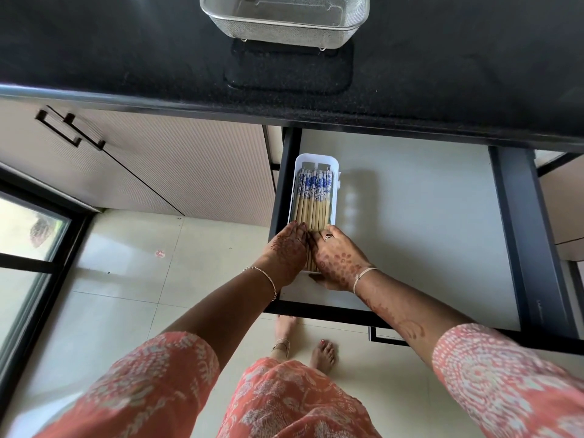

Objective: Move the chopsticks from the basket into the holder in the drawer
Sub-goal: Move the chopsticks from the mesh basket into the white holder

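White holder [334, 197]: a plastic tray in the centre of the frame, against the left wall of the open drawer [410, 216].
Chopsticks [313, 200]: pale sticks with blue-patterned tops, lying side by side in the holder, tops toward the upper end.
Basket [284, 17]: steel mesh, top centre, on the dark worktop [94, 58]; nothing shows inside it, so the move looks all but done.
Left hand [286, 251]: flat, fingers together, pressing on the near ends of the sticks at the holder's left side.
Right hand [336, 257]: grip loose and spread over the near ends at the right side, thumb under the holder's near rim (whether it pinches any stick is hidden).
Risk: an uneven push could ride one stick over its neighbours, or slide the light holder along the drawer floor.
Risk: lifting the palms fast might drag a stick out over the rim.
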A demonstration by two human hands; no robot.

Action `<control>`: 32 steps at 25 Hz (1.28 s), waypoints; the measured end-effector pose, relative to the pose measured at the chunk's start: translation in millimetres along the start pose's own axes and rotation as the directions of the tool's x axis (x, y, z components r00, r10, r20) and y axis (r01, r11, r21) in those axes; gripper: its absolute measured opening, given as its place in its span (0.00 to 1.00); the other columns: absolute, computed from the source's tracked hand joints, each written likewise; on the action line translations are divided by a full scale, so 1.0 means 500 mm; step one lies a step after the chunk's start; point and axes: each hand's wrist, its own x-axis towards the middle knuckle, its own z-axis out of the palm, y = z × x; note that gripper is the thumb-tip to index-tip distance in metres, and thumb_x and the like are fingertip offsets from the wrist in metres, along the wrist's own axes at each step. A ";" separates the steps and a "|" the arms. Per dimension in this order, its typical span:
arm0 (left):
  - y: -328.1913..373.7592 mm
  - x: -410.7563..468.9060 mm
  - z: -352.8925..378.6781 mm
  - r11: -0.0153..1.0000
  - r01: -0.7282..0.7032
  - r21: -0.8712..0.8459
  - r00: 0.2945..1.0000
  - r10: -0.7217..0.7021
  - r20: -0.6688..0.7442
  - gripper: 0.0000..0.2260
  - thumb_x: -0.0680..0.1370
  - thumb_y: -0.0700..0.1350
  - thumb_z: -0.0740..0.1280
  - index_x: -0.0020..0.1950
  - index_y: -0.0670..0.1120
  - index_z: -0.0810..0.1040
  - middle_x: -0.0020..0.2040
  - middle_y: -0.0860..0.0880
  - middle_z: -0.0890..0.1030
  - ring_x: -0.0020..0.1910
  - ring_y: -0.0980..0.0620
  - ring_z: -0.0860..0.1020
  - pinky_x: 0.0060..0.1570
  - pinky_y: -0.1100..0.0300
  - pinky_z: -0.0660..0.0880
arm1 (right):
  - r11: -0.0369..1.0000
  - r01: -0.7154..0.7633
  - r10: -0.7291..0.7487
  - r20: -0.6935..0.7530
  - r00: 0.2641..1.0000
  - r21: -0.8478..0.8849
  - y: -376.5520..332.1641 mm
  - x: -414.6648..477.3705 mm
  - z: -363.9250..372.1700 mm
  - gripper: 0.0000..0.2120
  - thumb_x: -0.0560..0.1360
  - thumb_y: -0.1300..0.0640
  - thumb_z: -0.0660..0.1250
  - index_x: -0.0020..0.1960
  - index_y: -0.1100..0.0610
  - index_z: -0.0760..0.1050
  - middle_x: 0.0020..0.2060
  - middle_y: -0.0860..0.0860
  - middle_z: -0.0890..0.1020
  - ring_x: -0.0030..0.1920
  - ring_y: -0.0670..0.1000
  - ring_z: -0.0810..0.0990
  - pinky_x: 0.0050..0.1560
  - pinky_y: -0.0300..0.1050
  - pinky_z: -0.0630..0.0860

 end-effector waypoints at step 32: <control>-0.303 -0.212 -0.477 0.918 -0.383 -0.098 0.917 0.391 0.081 0.47 0.73 0.72 0.54 0.77 0.36 0.55 0.78 0.37 0.55 0.78 0.39 0.50 0.74 0.42 0.39 | 0.897 0.442 -0.442 -0.010 0.897 -0.009 0.016 0.026 0.058 0.46 0.71 0.27 0.45 0.67 0.63 0.72 0.60 0.60 0.77 0.63 0.60 0.71 0.74 0.61 0.49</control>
